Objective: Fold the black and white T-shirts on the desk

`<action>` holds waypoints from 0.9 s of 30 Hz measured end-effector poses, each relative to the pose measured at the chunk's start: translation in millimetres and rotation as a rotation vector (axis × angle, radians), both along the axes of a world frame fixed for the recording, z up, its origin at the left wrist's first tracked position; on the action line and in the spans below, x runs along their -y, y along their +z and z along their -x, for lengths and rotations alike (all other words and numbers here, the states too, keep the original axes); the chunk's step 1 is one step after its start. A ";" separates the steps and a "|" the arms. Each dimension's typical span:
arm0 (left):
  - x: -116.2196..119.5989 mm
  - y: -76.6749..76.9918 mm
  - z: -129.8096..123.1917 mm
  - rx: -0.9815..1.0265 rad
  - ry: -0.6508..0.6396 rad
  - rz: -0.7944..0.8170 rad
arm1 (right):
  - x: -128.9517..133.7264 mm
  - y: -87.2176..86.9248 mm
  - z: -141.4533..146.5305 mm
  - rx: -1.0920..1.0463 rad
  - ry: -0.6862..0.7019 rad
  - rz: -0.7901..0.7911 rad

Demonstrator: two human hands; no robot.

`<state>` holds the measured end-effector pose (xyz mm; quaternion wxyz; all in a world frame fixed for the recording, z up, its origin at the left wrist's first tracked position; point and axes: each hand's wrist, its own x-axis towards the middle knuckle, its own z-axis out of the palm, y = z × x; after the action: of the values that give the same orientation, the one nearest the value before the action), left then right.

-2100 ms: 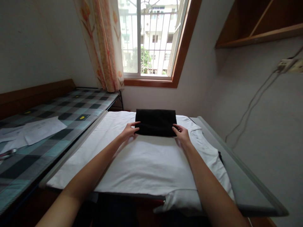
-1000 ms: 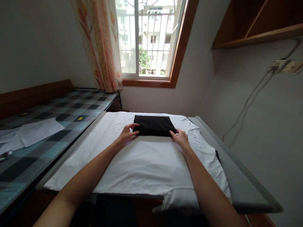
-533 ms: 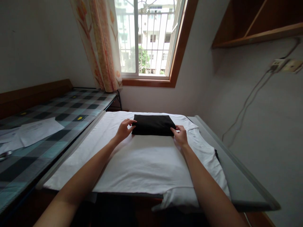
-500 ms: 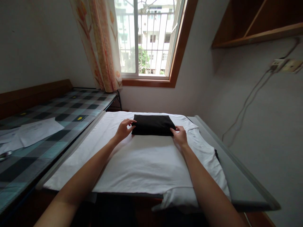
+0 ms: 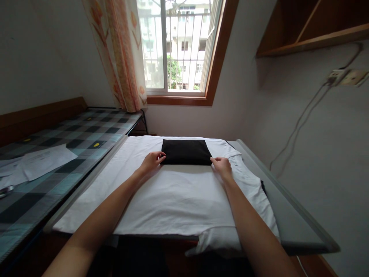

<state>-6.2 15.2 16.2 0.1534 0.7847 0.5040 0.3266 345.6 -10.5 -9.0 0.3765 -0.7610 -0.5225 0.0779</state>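
Note:
A folded black cloth (image 5: 186, 152) lies flat near the far edge of a white shirt (image 5: 173, 196), which is spread over a grey table. My left hand (image 5: 152, 161) pinches the cloth's near left corner between thumb and fingers. At the near right corner, my right hand (image 5: 221, 165) has its fingertips closed on the cloth's edge. Part of the shirt hangs over the table's near edge.
The grey table's bare side (image 5: 300, 227) shows at right. A checkered bed (image 5: 57, 169) with papers (image 5: 46, 161) stands at left. Beyond are a curtain (image 5: 123, 57) and a barred window. A wooden shelf (image 5: 317, 46) and cables (image 5: 294, 130) are on the right wall.
The black cloth now lies flatter, its near edge straighter. My fingers have slid from its sides down to the near corners, with less of the cloth covered by them.

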 end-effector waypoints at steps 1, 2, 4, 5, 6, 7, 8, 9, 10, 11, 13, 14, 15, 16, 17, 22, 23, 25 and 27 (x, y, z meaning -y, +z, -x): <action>-1.5 -0.6 0.9 -0.003 0.001 0.009 | 0.9 0.4 0.5 0.022 -0.050 0.014; -3.0 -1.4 1.8 -0.003 0.003 0.021 | 1.9 1.1 1.5 0.029 -0.090 0.022; -4.9 -3.2 2.7 0.004 0.013 0.053 | 4.0 3.0 4.2 0.038 -0.118 0.030; -4.9 -4.1 2.2 0.009 0.016 0.072 | 5.2 4.1 5.7 0.045 -0.114 0.045; -3.9 -4.8 1.0 0.010 0.018 0.084 | 6.4 5.3 7.3 0.052 -0.109 0.066; -1.9 -5.3 -1.0 0.005 0.029 0.074 | 7.6 6.6 8.8 0.060 -0.099 0.083; 1.3 -5.5 -3.8 -0.006 0.056 0.033 | 8.9 8.0 10.2 0.069 -0.080 0.083; 5.5 -5.5 -7.3 -0.023 0.097 -0.036 | 10.0 9.6 11.7 0.080 -0.057 0.060; 10.3 -5.1 -11.2 -0.048 0.136 -0.123 | 10.9 11.4 13.4 0.095 -0.033 0.016; 15.5 -4.3 -15.6 -0.076 0.166 -0.215 | 11.6 13.5 15.5 0.112 -0.006 -0.045; 24.9 -1.5 -25.0 -0.129 0.158 -0.355 | 12.4 17.9 21.4 0.157 0.071 -0.173; 28.3 0.4 -30.0 -0.152 0.116 -0.389 | 12.4 20.0 25.2 0.184 0.123 -0.223; 30.5 2.7 -35.3 -0.172 0.066 -0.404 | 12.4 21.8 29.6 0.215 0.183 -0.259; 31.3 5.4 -41.1 -0.190 0.020 -0.402 | 12.2 22.9 34.3 0.250 0.250 -0.277; 30.5 8.2 -47.4 -0.207 -0.017 -0.389 | 12.2 23.4 39.1 0.289 0.314 -0.275; 8.0 22.7 -85.1 -0.284 -0.075 -0.267 | 14.0 17.9 56.5 0.465 0.477 -0.078; 1.1 24.4 -91.9 -0.299 -0.078 -0.244 | 14.7 16.7 58.3 0.485 0.481 -0.040; -12.6 24.4 -101.4 -0.335 -0.068 -0.209 | 16.1 15.3 60.8 0.510 0.477 0.007; -24.4 19.7 -104.4 -0.380 -0.025 -0.175 | 16.6 14.5 62.6 0.525 0.458 0.032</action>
<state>98.2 39.6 35.9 -0.0091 0.8486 0.4839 0.2135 283.0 -27.1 5.5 0.1904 -0.6240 -0.7573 -0.0299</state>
